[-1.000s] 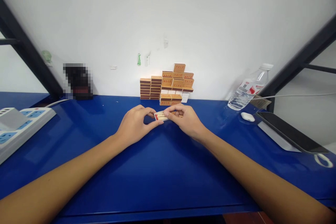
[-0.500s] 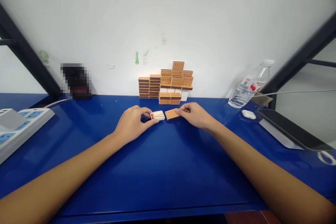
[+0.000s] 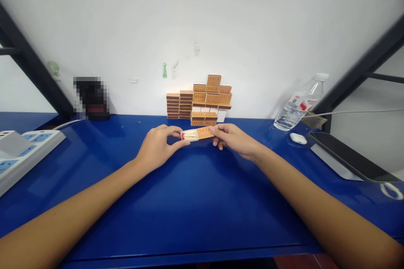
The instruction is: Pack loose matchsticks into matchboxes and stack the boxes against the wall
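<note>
My left hand point(image 3: 160, 145) pinches the left end of a white matchbox tray point(image 3: 190, 135), which holds matches with red heads. Between thumb and fingers of my right hand point(image 3: 232, 138) is the orange matchbox sleeve point(image 3: 204, 132) with red lettering. The tray's right end meets the sleeve's open left end; how far it reaches inside I cannot tell. Both hands are closed on their pieces over the blue table point(image 3: 189, 201). Just behind them rises a stepped stack of matchboxes point(image 3: 213, 97), and left of it two columns of brown-sided matchboxes point(image 3: 179, 105).
A water bottle point(image 3: 298, 103) leans at the back right, near a white earbud case point(image 3: 298, 138) and a phone point(image 3: 350, 155). A white power strip point(image 3: 31, 151) lies at the left. Behind the table stands a white wall point(image 3: 202, 17).
The tray and sleeve, apart before, now touch end to end. The sleeve has moved left and up a little with my right hand, whose lower fingers now show beneath it.
</note>
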Action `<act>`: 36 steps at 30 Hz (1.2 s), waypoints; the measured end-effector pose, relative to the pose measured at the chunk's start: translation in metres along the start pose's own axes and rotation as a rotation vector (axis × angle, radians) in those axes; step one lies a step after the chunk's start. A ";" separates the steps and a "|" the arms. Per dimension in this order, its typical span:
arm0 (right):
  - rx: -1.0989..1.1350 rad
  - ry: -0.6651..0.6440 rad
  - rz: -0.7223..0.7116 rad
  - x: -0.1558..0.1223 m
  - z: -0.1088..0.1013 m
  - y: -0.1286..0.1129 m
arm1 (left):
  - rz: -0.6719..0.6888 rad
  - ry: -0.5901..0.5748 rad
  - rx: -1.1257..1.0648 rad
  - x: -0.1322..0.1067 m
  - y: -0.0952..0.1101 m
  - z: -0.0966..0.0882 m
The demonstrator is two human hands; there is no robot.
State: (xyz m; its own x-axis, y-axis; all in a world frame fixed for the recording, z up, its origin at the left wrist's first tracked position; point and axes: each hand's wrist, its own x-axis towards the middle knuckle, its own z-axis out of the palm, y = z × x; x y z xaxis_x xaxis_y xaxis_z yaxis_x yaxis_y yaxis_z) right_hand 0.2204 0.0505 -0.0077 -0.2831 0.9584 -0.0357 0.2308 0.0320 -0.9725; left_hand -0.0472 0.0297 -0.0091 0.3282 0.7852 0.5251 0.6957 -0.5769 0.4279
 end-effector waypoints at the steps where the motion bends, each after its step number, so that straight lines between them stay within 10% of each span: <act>1: 0.006 -0.017 -0.010 0.000 -0.001 0.001 | -0.004 0.000 -0.002 0.000 0.000 0.000; 36: 0.194 0.029 -0.042 -0.011 0.014 0.010 | 0.136 0.179 0.036 -0.011 0.004 0.001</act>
State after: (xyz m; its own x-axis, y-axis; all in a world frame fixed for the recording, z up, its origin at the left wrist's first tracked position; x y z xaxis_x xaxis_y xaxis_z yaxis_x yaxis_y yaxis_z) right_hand 0.2124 0.0365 -0.0200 -0.2614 0.9652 0.0096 0.0351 0.0194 -0.9992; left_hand -0.0468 0.0189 -0.0139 0.3039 0.6466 0.6997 0.6762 -0.6637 0.3197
